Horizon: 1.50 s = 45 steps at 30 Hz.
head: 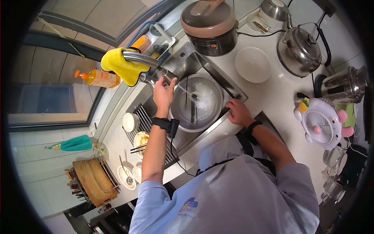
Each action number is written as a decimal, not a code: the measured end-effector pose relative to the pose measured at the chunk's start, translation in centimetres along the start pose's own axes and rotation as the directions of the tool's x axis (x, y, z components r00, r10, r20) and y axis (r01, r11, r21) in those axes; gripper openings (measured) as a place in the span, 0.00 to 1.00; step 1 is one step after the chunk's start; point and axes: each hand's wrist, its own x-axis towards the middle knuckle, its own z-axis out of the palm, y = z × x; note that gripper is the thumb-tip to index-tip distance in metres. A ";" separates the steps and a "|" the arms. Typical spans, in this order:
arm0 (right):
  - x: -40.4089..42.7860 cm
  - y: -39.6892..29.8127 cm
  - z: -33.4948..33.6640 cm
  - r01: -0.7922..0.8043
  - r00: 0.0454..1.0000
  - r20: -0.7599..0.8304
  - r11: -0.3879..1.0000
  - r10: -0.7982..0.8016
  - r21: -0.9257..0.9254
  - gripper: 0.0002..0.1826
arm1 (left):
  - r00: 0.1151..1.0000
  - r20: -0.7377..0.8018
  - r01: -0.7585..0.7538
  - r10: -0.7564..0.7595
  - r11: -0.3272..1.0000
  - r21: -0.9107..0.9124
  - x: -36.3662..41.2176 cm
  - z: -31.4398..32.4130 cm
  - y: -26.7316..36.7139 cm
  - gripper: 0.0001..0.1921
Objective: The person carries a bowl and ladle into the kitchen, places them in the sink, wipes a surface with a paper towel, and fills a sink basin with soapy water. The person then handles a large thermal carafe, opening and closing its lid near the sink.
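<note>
My left hand (164, 93) is closed around the spout head of the sink faucet (141, 58), over which a yellow cloth (122, 64) is draped. Water runs from the spout into a metal basin (214, 117) that stands in the stainless steel sink (201, 63). Dark chopsticks (193, 112) lie in the water, with foam around them. My right hand (240, 111) rests on the front rim of the sink, right of the basin; its fingers are bent, and whether they grip the rim is unclear.
A roll-up drying rack (157, 131) carries stacked bowls (130, 122) and a stained dish (140, 140). Beyond the sink stand a rice cooker (210, 29), a white bowl (253, 65) and a kettle (301, 51). A soap bottle (102, 79) is at the left, a small fan (320, 124) at the right.
</note>
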 end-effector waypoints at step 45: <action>0.6 -1.1 -1.9 -0.013 1.000 0.015 0.997 0.012 0.078 0.12 | 0.997 -0.040 -0.078 0.067 0.776 -0.626 -1.6 0.5 1.8 0.13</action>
